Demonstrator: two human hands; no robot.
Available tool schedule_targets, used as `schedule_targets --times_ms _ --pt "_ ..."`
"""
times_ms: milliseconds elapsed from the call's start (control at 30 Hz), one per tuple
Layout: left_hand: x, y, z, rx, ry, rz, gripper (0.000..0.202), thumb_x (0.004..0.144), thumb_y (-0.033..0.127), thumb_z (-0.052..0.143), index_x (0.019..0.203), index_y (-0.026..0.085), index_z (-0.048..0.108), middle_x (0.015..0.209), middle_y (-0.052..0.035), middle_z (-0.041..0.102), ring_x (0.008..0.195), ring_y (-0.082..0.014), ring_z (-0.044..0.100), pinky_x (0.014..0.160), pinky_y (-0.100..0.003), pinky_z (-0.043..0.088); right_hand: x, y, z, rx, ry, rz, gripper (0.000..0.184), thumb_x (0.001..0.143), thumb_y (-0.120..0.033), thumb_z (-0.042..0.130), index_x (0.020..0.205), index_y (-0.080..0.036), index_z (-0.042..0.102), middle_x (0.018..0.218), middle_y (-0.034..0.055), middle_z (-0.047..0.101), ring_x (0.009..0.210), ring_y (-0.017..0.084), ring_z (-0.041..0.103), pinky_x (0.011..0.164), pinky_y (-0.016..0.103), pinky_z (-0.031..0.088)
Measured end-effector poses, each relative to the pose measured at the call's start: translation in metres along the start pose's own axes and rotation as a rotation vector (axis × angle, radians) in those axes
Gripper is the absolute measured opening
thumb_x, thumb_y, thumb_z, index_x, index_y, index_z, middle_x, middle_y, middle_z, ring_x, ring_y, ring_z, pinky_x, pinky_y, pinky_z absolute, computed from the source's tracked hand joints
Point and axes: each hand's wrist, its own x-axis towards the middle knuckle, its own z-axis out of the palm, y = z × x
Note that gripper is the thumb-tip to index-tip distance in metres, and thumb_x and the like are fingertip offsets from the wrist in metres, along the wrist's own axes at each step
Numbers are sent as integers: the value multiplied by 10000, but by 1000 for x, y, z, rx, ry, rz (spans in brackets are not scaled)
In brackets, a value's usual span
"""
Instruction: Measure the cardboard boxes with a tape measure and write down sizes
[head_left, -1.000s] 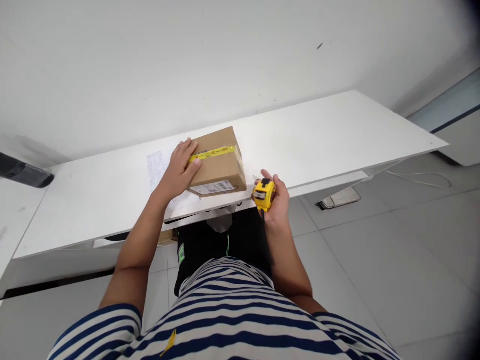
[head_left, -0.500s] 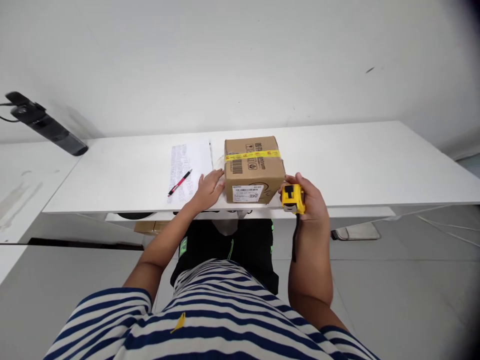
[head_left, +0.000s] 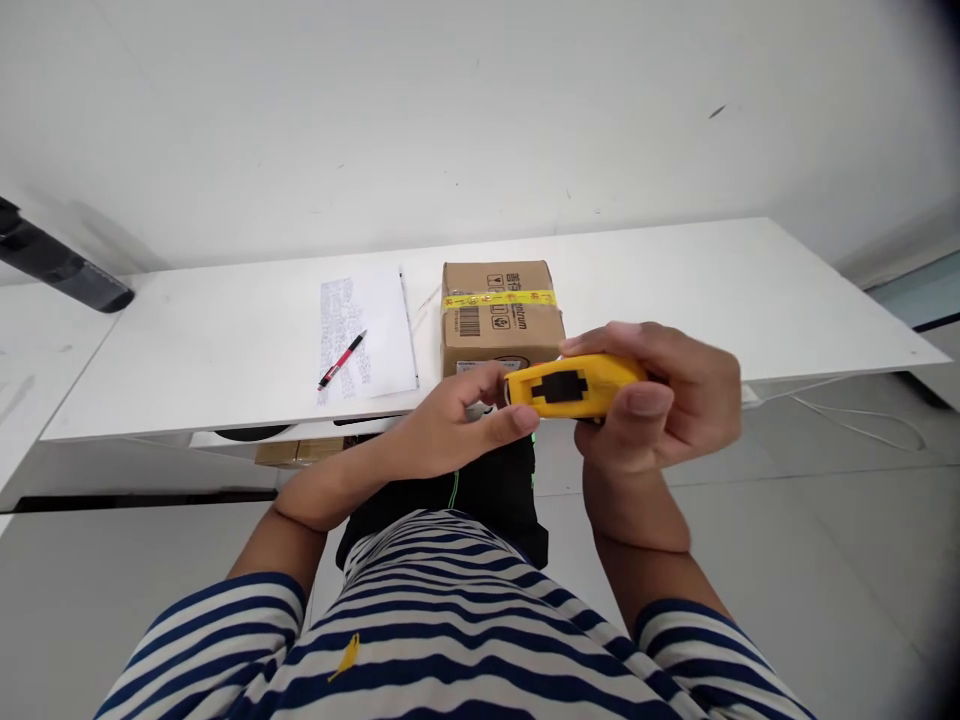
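Note:
My right hand [head_left: 667,410] is wrapped round a yellow tape measure [head_left: 571,385], held up close in front of me. The fingers of my left hand [head_left: 457,425] pinch at the tape measure's left end. Behind both hands, a brown cardboard box [head_left: 499,315] with a yellow tape band and a white label stands on the white table [head_left: 675,290], near its front edge. Neither hand touches the box.
A printed sheet of paper [head_left: 367,325] lies left of the box with a red and black pen [head_left: 342,359] on it. A dark bar-shaped device [head_left: 60,265] sits at far left. A cable [head_left: 847,425] runs on the grey tiled floor at right.
My left hand left the table beside the box and came to the tape measure. My right hand lifted the tape measure away from the box toward me.

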Motion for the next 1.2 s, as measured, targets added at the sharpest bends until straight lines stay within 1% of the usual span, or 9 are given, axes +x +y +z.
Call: schedule_targets --times_ms 133,267,400,500,567,767,900,1033,1200 --pt "6 0 -3 -83 65 -124 492 809 612 813 765 186 572 753 21 560 690 -94 502 627 -243 417 -4 11 -2 -3 -60 -242 360 1028 -422 540 1318 -312 721 801 21 782 553 178 659 435 322 456" --pt "16 -9 -33 -69 152 -121 487 842 567 797 678 187 542 657 35 509 588 -73 426 553 -235 346 4 42 -17 -88 -44 -309 371 1014 -414 574 1350 -315 697 831 20 769 612 180 678 506 327 495" --pt "34 -22 -88 -111 397 -90 477 885 553 745 654 196 528 613 40 463 574 -78 457 612 -234 442 24 99 -43 -247 13 -124 346 1045 -483 483 1206 -270 704 775 44 690 684 215 674 703 424 547" --pt "46 -37 -121 -145 465 -224 489 880 567 737 670 208 480 616 47 422 562 -83 449 604 -233 453 36 140 -58 -389 -19 41 435 1035 -561 441 1060 -224 715 867 101 717 725 231 673 770 475 547" --pt "51 -47 -131 -129 476 -305 476 882 556 729 679 208 475 630 47 422 557 -80 436 584 -229 436 39 156 -61 -436 -87 123 441 1032 -566 425 969 -241 716 912 124 744 781 247 681 784 484 545" --pt "63 -70 -121 -29 465 -417 349 915 487 667 737 204 568 667 29 463 564 -96 438 576 -259 403 31 159 -35 -456 -187 143 480 1012 -582 385 807 -250 665 843 107 740 844 259 699 790 465 541" --pt "74 -72 -100 89 294 -397 366 901 570 680 829 212 688 694 -28 566 581 -130 457 556 -288 364 29 154 -15 -410 -271 153 494 992 -647 391 777 -267 621 835 97 726 865 260 694 820 456 542" --pt "82 -71 -86 141 223 -367 493 871 704 680 771 221 686 709 -74 640 598 -152 498 598 -317 372 29 152 -12 -408 -270 132 528 1002 -662 351 783 -265 621 836 93 726 838 249 692 799 448 536" --pt "84 -73 -88 105 197 -407 568 842 776 672 692 232 613 682 -42 555 556 -119 406 591 -315 298 27 150 -15 -402 -277 92 488 1019 -599 354 815 -257 636 852 93 721 843 246 689 793 443 529"
